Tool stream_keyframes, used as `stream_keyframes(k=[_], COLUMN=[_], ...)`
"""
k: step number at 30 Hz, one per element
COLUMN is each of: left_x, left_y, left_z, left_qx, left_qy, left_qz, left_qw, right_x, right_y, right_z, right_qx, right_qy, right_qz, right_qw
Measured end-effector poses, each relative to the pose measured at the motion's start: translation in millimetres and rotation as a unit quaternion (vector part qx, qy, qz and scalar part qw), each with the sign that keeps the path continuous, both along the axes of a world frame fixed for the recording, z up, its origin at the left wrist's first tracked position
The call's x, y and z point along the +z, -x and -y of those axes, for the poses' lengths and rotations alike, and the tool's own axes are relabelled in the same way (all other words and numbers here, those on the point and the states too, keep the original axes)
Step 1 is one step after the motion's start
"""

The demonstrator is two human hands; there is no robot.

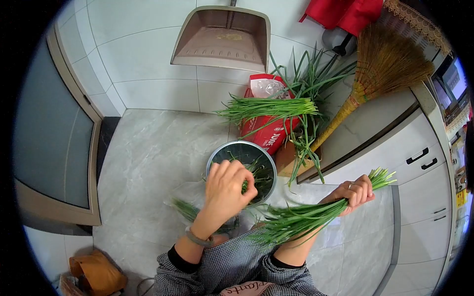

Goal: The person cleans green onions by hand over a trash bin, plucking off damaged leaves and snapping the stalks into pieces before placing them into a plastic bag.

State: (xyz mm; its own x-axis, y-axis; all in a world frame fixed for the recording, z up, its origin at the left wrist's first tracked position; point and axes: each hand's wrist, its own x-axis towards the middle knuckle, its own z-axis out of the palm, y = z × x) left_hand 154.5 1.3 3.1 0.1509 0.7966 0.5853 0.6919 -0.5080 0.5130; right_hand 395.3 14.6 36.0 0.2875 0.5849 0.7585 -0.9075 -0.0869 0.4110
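My right hand [353, 195] is wrapped round a bunch of chives [306, 216], pale stem ends sticking out to the right and green leaves hanging to the left over my lap. Above a round bin [270, 190] lined with a bag, my left hand [227, 185] has its fingers curled into a pinch. Anything between those fingertips is hidden. Green scraps [259, 172] lie inside the bin. Beyond it, another chive bunch [276, 106] rests on top of a red bag [266, 130]. More chives [187, 209] lie on plastic on the floor beside my left wrist.
A dustpan [222, 42] hangs on the tiled wall. To the right, a straw broom [380, 69] leans beside long green onions [316, 79] in a cardboard box [291, 160]. White cabinets [419, 197] line the right, a door [54, 128] the left. An orange-brown bag [98, 271] sits lower left.
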Motion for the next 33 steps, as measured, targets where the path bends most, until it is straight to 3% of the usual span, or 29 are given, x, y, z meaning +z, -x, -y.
stream_keyframes(k=[1,6,9,11,12,14,20,23,30,33], left_x=[-6.9,-11.6,5.5,19.8,24.5,31.8,33.9,33.4,8.9,-10.1], left_y=[1.0,10.4,4.2,3.9,3.0,0.9,-7.1,-6.6,-13.3,-3.3], left_z=[-4.1,-5.7,-1.8,7.1,11.2,19.4,20.7,19.6,9.3,-3.2], left_qx=[0.038,0.019,0.039,-0.032,-0.032,-0.149,-0.169,-0.147,-0.099,0.018], left_qy=[-0.008,0.065,-0.016,-0.036,-0.036,-0.065,-0.094,-0.084,-0.048,0.087], left_qz=[-0.008,-0.008,0.089,0.159,0.159,0.106,0.074,0.059,0.195,0.207], left_qw=[0.999,0.998,0.995,0.986,0.986,0.981,0.978,0.984,0.975,0.974], right_x=[0.8,-0.9,-1.4,-2.3,-1.8,-1.2,-1.2,-1.9,-4.2,-6.9], right_y=[1.3,-0.9,0.1,-0.2,1.1,3.8,5.6,4.0,6.8,3.6], right_z=[-0.2,-0.9,-1.6,-1.9,-2.0,-1.7,-2.7,-2.3,-3.2,-5.1], right_qx=[0.006,-0.005,-0.009,-0.014,-0.012,-0.01,-0.01,-0.01,-0.025,-0.033], right_qy=[-0.003,-0.003,-0.001,0.0,0.001,0.002,-0.001,-0.003,0.027,0.048], right_qz=[-0.013,0.002,0.006,0.011,0.011,0.012,0.034,0.041,0.102,0.097], right_qw=[1.0,1.0,1.0,1.0,1.0,1.0,0.999,0.999,0.994,0.994])
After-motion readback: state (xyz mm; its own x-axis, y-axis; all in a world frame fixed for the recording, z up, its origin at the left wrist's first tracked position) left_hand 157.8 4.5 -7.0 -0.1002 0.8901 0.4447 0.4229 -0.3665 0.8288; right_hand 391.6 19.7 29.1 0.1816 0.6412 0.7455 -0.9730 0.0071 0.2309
